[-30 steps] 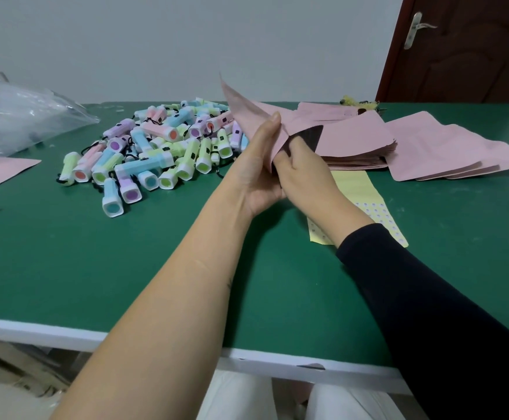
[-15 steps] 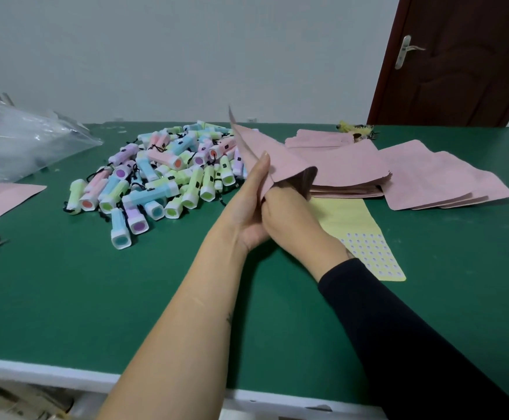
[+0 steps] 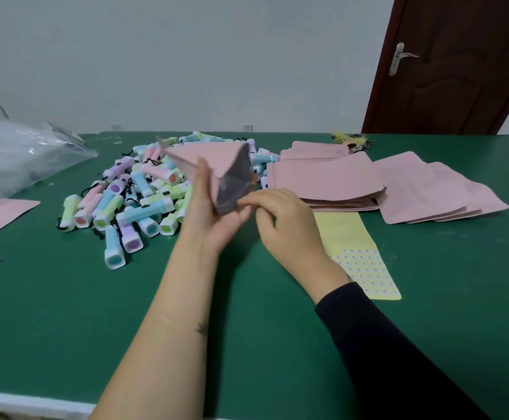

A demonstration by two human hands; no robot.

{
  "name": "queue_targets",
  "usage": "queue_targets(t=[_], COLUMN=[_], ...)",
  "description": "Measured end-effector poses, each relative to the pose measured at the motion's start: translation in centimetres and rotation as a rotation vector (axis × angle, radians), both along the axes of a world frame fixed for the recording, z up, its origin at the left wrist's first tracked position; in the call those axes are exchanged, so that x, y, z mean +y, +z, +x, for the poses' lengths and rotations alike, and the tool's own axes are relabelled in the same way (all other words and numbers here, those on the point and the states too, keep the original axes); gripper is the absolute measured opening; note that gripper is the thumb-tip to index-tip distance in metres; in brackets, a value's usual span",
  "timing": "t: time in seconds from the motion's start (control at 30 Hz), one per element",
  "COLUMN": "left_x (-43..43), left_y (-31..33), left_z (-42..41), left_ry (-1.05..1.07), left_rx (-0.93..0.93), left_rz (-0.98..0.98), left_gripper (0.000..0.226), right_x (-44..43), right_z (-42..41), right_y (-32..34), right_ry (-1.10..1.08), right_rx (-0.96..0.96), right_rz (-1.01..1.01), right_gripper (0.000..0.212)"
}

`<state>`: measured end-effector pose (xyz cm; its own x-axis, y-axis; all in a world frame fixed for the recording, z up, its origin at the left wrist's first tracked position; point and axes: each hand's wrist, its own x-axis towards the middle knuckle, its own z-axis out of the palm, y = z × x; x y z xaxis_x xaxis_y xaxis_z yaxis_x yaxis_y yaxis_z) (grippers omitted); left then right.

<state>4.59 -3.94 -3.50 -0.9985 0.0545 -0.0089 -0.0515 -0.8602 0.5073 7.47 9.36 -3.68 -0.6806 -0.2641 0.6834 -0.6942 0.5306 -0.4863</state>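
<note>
One pink pouch [image 3: 215, 160] is held open between the two hands above the worktop [image 3: 65, 328]. A heap of pastel torches [image 3: 132, 201], too many to count, lies just beyond the left hand [image 3: 214, 213]. Past the right hand [image 3: 286, 225] are one stack of pouches [image 3: 323, 177] and a few overlapping loose pouches [image 3: 429, 189], with one yellow sticker sheet [image 3: 359, 253] beside its wrist. The left hand grips the pouch from below, fingers upright along its side, while the right hand, knuckles up, pinches the rim of the pouch's grey mouth with curled fingertips.

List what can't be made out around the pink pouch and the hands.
All in the head view:
- pink pouch interior: dark and motion-blurred.
- left hand fingers: hidden behind the pouch.
- right hand: blur hides whether it pinches the pouch.
- clear plastic bag: cut by left edge.
</note>
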Motion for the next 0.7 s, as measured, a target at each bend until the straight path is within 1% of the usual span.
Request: queue_targets(t=[0.03,0.07,0.1,0.13,0.23,0.3,0.4,0.43,0.5,0.57,0.6,0.67,0.7], left_x=[-1.1,-2.1,-2.6,-2.8,-2.5,-2.2,-2.0,-1.9,-1.9,-1.9,-1.9,-1.9,-1.9], left_y=[0.1,0.0,0.1,0.0,-0.1,-0.1,0.1,0.2,0.3,0.2,0.2,0.2,0.2], left_z=[-0.2,-0.3,-0.3,-0.2,0.2,0.2,0.0,0.0,0.1,0.2,0.2,0.3,0.3], left_ry=[0.041,0.063,0.066,0.053,-0.014,-0.037,-0.044,-0.047,-0.068,-0.086,-0.09,-0.092,-0.091], left_rx=[-0.039,-0.06,-0.071,-0.076,-0.07,-0.052,-0.023,-0.019,-0.006,0.011,0.015,0.015,0.012], left_rz=[0.061,0.126,0.171,0.201,0.224,0.237,0.193,0.191,0.203,0.202,0.205,0.221,0.223], left_gripper=[0.079,0.081,0.08,0.079,0.087,0.09,0.088,0.088,0.088,0.087,0.088,0.089,0.089], right_x=[0.3,0.5,0.7,0.8,1.2,0.7,-1.2,-2.1,-4.0,-5.4,-5.9,-6.7,-7.0], right_z=[-0.3,-0.7,-1.2,-1.7,-3.5,-4.9,-6.9,-7.5,-8.5,-9.1,-9.4,-9.4,-9.3], right_y=[-0.2,-0.3,-0.6,-1.0,-2.2,-2.3,-1.8,-1.6,-1.2,-1.0,-1.0,-1.4,-1.8], right_ry=[-0.027,-0.057,-0.093,-0.134,-0.237,-0.29,-0.314,-0.313,-0.343,-0.441,-0.495,-0.585,-0.593], right_rx=[-0.012,-0.062,-0.132,-0.196,-0.283,-0.284,-0.291,-0.312,-0.34,-0.3,-0.27,-0.229,-0.22], right_rz=[-0.075,-0.128,-0.137,-0.104,0.07,0.136,0.243,0.314,0.547,0.788,0.86,0.918,0.884], right_gripper=[0.036,0.036,0.036,0.036,0.036,0.036,0.037,0.036,0.031,0.028,0.028,0.027,0.027])
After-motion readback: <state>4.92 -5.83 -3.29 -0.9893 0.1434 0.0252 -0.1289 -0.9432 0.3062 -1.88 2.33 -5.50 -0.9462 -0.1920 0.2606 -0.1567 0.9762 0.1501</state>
